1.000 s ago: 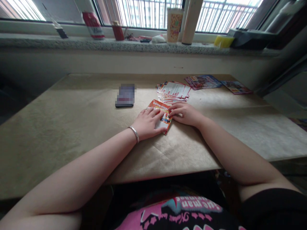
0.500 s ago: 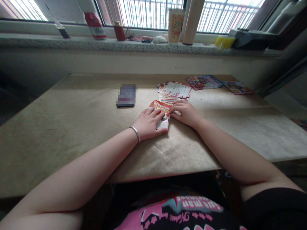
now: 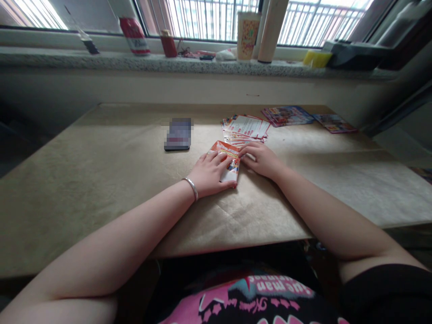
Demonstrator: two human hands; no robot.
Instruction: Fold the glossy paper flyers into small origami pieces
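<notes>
On the table [image 3: 118,180], straight ahead of the person, lies the leaflet [image 3: 232,174]; the left hand [image 3: 209,173] spreads over it, palm down, probably to stop it sliding; the right hand [image 3: 259,155] curls in at its right edge, fingertips touching, perhaps to steady that side, though whether they pinch the paper I cannot tell; just beyond, sheets [image 3: 248,126] lie loosely fanned, seemingly within easy reach; glossy booklets [image 3: 290,115] sit farther back to the right, likely set aside; the phone [image 3: 177,135] lies apart to the left, out of the hands' way; the tabletop is beige and faintly creased; behind it a speckled sill [image 3: 202,66] bears a can [image 3: 134,36], a cup [image 3: 248,36] and a sponge [image 3: 316,58], before a window with railings outside.
</notes>
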